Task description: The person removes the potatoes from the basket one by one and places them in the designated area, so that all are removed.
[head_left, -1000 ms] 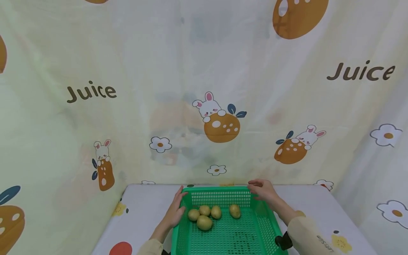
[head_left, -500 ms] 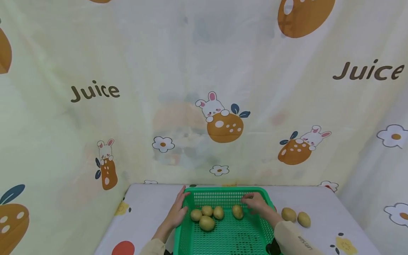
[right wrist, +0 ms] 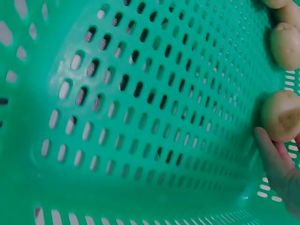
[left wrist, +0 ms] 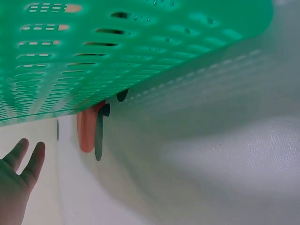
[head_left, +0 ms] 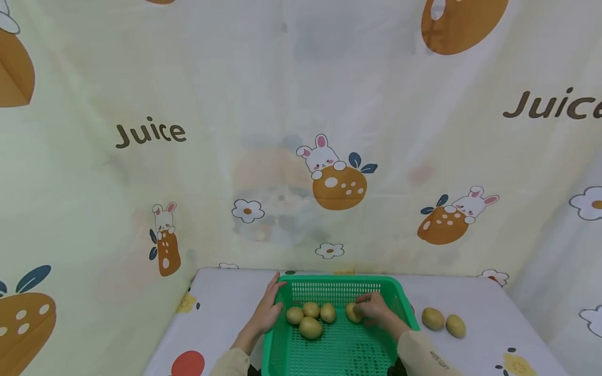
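A green perforated plastic basket point(head_left: 395, 284) stands on the table with several potatoes in it. My left hand point(head_left: 269, 312) rests against its left rim with the fingers extended; in the left wrist view two spread digits of that hand point(left wrist: 21, 180) show below the basket's slotted side point(left wrist: 154, 51). Inside the basket, my right hand point(head_left: 374, 309) grips a single potato point(head_left: 351, 313) that lies apart from the others. The right wrist view shows thumb and fingers against this potato point(right wrist: 277, 112), which bears a brown patch. A cluster of potatoes point(head_left: 311, 328) lies to its left.
Two potatoes point(head_left: 432, 318) lie on the patterned tablecloth point(head_left: 475, 303) right of the basket. A printed curtain point(head_left: 282, 104) hangs behind the table and along both sides.
My right hand has moved from the basket's right rim inward and down onto the lone potato. The two potatoes outside came into view as the arm shifted. My left hand stays at the rim.
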A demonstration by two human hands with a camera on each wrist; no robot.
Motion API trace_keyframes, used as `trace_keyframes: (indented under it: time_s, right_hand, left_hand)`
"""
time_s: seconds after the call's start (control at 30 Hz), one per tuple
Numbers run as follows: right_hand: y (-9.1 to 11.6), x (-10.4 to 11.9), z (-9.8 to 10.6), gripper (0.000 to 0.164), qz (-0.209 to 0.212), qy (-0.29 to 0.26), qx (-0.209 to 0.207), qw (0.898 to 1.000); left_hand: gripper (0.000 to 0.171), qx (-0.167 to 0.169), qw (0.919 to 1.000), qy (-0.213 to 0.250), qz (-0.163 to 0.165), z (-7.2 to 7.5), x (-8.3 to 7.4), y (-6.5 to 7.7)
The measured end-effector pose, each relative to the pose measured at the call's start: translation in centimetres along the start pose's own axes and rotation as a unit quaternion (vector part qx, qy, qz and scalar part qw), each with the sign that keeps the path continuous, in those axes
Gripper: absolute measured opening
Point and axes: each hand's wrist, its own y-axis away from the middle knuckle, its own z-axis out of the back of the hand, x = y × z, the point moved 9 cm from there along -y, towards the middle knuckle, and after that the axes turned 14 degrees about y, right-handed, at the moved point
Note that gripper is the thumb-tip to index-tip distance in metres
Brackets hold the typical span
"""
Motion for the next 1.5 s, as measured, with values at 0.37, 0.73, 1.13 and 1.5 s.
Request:
trace_keyframes:
  time_s: [0.37, 0.73, 1.13, 1.5]
  right_hand:
    - [0.2, -0.3, -0.5, 0.032, 0.0, -0.034, -0.03, 0.999]
    - [0.3, -0.1, -0.2, 0.03, -0.002, -0.015, -0.028, 1.0]
    - [0.3, 1.5, 1.2, 0.029, 0.035, -0.049, -0.027, 0.998]
    - [1.5, 2.5, 3.7, 0.032, 0.075, -0.049, -0.015, 0.996]
  left_hand:
    - [0.054, -0.003, 1.0, -0.001, 0.003, 0.0, -0.1, 0.3]
    - [0.055, -0.003, 1.0, -0.005, 0.007, -0.3, 0.3, 0.2]
    - [0.054, -0.006, 1.0, -0.001, 0.007, -0.2, -0.1, 0.2]
    - [0.054, -0.005, 0.9999, 0.016, 0.002, -0.2, -0.5, 0.2]
